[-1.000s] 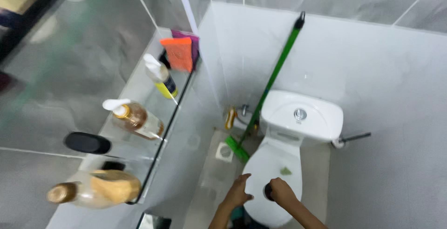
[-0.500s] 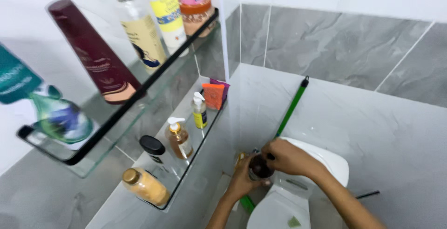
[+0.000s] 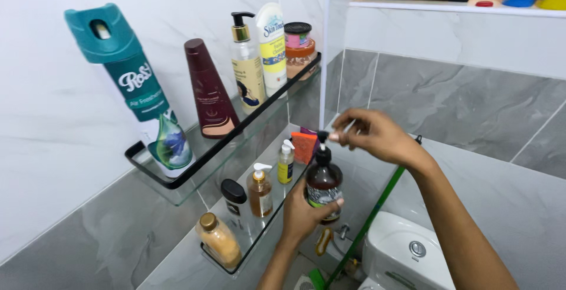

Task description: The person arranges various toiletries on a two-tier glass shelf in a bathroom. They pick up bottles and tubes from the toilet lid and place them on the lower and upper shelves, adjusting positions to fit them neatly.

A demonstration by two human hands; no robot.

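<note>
Dark brown pump bottle [image 3: 323,184] now stands upright in mid-air beside the lower glass shelf [image 3: 266,222], lifted well above the toilet [image 3: 407,254], where both hands were working low over the bowl a second ago. The left hand [image 3: 303,214] wraps the bottle's body from below, fingers curled around its label. The right hand [image 3: 371,134] has risen above it, fingertips pinched together on the black pump head [image 3: 322,139] at its nozzle. Half a second ago that hand covered the bottle's top; now the pump stands clear and extended. On the lower shelf sit an amber pump bottle [image 3: 259,191], a small yellow bottle [image 3: 286,163] and a black-capped jar [image 3: 234,198], just beside the held bottle. A green mop handle [image 3: 368,222] leans behind.
</note>
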